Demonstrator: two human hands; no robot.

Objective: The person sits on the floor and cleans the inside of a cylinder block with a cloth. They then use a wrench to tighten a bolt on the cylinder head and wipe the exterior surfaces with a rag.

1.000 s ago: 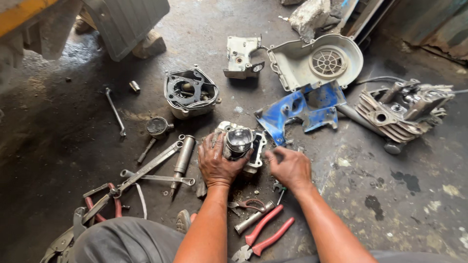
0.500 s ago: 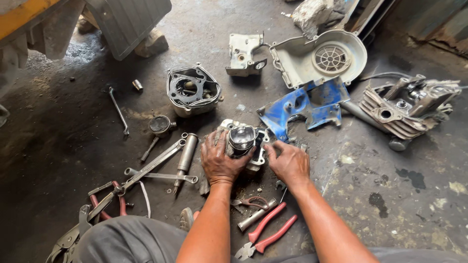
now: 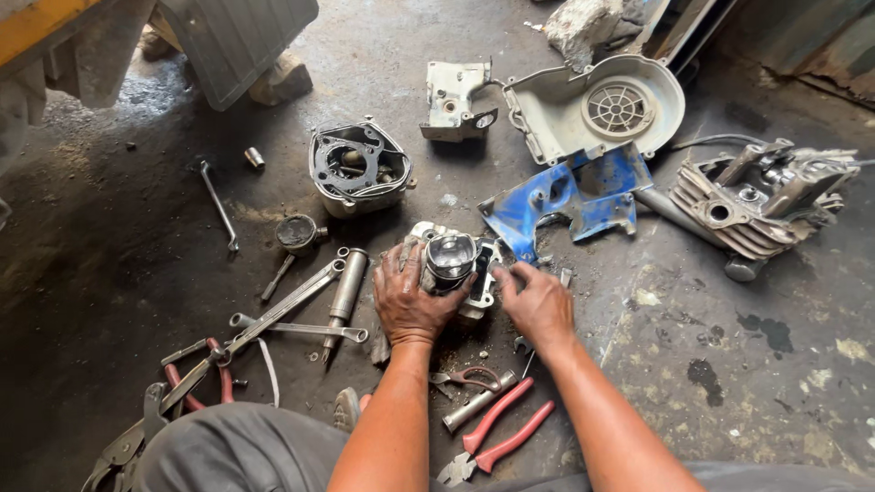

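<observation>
Head view: the left hand (image 3: 407, 296) wraps its fingers around the side of an engine block (image 3: 453, 264) standing mid-floor, its shiny cylinder upward. The right hand (image 3: 538, 305) touches the block's other side, fingers curled. Red pliers (image 3: 497, 437) lie near the lower edge, a blue cover (image 3: 574, 196) just beyond the block.

Both forearms reach fwd, L hand (image 3: 412, 296) palm-down w/ fingers curled, R hand (image 3: 538, 305) palm-down, fingers bent.

Engine block (image 3: 451, 264) btwn hands, wrenches (image 3: 292, 314) left, pliers (image 3: 497, 437) in front, fan cover (image 3: 602, 109) behind, cyl head (image 3: 761, 205) right
</observation>
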